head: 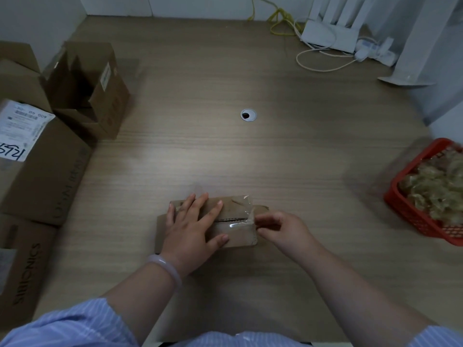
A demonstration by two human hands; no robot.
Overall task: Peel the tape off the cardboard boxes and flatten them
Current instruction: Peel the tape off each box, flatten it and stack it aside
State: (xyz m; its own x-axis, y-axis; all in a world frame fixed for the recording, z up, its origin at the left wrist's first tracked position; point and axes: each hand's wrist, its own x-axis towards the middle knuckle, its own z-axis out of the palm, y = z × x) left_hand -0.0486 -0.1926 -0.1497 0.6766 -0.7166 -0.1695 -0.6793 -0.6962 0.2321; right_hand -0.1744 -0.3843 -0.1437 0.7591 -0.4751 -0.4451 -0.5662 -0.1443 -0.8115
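Head view: small cardboard box at 6 o'clock on bench. Left hand pressed flat on it; right hand pinches clear tape at its right end. We judge box light, tape clingy. Red basket at 3, more boxes at 9, well apart

Wide bare table in the middle was free to reach across, big cardboard boxes blocked the left side, red basket blocked the right edge, cables lay far back.
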